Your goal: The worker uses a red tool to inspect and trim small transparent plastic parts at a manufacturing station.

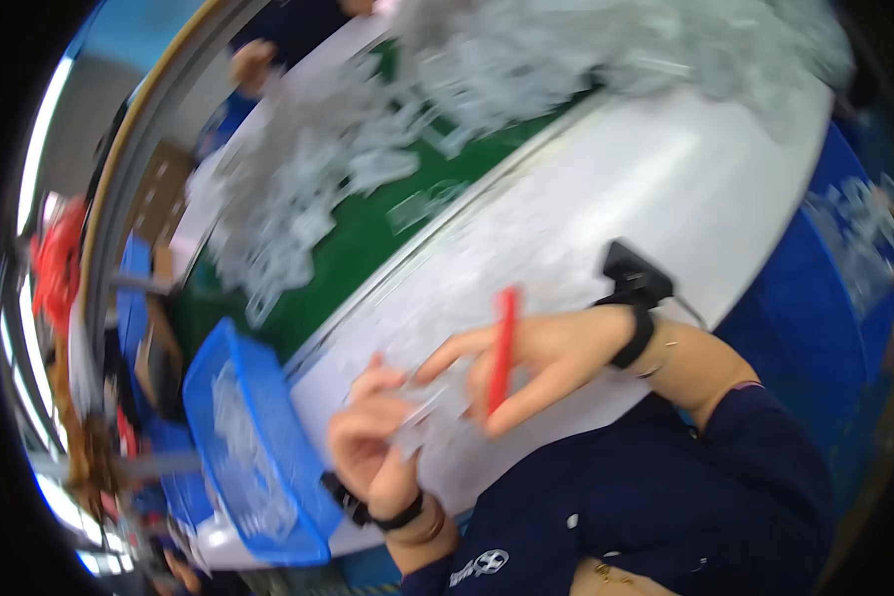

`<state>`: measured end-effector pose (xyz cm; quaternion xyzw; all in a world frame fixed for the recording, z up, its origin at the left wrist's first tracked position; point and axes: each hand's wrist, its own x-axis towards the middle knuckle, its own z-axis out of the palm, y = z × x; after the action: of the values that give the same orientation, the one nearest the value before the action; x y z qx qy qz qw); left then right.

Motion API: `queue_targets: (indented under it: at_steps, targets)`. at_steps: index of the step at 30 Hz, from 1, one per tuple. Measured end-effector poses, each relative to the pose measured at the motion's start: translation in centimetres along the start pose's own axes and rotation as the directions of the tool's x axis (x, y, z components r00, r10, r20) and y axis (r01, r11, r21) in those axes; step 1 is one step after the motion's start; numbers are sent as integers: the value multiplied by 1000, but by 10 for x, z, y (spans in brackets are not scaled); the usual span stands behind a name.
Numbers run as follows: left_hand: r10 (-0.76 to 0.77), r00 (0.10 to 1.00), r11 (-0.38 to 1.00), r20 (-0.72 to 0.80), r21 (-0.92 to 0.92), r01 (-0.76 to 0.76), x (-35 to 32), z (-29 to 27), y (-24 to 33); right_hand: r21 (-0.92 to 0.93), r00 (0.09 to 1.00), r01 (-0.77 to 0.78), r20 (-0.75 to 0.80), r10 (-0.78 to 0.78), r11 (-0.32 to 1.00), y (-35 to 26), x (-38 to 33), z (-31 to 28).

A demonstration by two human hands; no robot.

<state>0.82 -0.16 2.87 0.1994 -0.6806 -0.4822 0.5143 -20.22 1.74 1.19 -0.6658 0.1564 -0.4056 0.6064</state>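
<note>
My left hand [372, 442] pinches a small see-through plastic piece [424, 419] between thumb and fingers, above the near side of the white table [656, 199]. Just right of it, my right hand [556, 353] is closed on a slim red stick-like tool [504, 348], which stands up from between its fingers. What kind of tool it is does not show. The right fingertips reach toward the plastic piece; blur hides whether they touch it. Several pale see-through pieces lie blurred on the table beneath both hands.
A green belt [368, 233] runs beyond the table, heaped with see-through plastic parts [293, 194]. A blue basket [313, 512] with similar pieces stands at left, a blue bin [805, 273] at right. Across the belt, another person's hand [253, 65] shows. Black devices [638, 273] are strapped to my wrists.
</note>
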Motion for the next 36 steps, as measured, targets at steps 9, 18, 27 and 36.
queue_targets:
  at_steps: [9, 18, 27, 36]
  targets:
    - [173, 977, 982, -123, -58, -181, -12, -6, 65, -46, 956, 262, -125, -265, 964, -2, 4, 38]
    - [296, 943, 726, 150, 607, -324, -29, -20, 49, -941, 779, 194, -25, -627, 279, -29, -9, 26]
    - [383, 919, 570, 93, 760, -314, -58, -40, 90, -943, 819, 259, 99, -565, 211, -36, 26, 53]
    - [454, 843, 293, -287, 942, 163, -80, -129, 113, -393, 940, 258, -109, -323, 883, -30, 44, 60]
